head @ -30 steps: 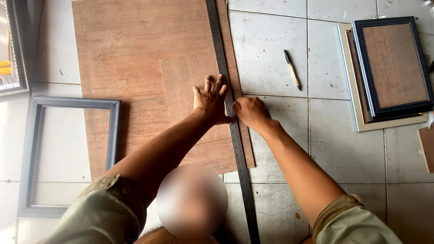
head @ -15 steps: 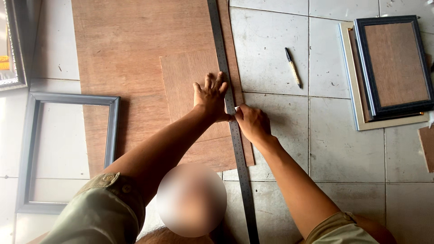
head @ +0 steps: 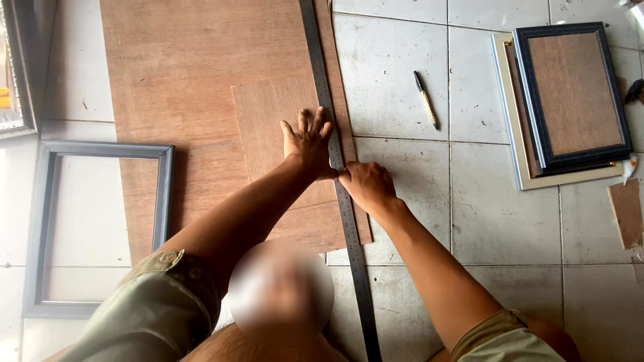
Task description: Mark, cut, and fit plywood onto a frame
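Note:
My left hand (head: pixel 310 142) lies flat with fingers spread, pressing on a long dark metal ruler (head: pixel 322 74) and on a small brown board (head: pixel 268 114). That board rests on a larger brown sheet (head: pixel 188 67) laid on the tiled floor. My right hand (head: pixel 365 186) is closed just right of the ruler's edge, its fingertips against the ruler. It seems to pinch a small cutter, which the fingers almost wholly hide.
A grey empty picture frame (head: pixel 40 221) lies at the left, and a silver frame's corner (head: pixel 17 74) shows above it. A pen (head: pixel 426 100) lies on the tiles to the right. A dark frame with a brown backing (head: pixel 573 94) sits on a cream frame (head: pixel 510 121). A wood scrap (head: pixel 627 211) is at the far right.
My right hand has slid a little along the ruler's edge toward my body. My left hand has stayed pressed in place.

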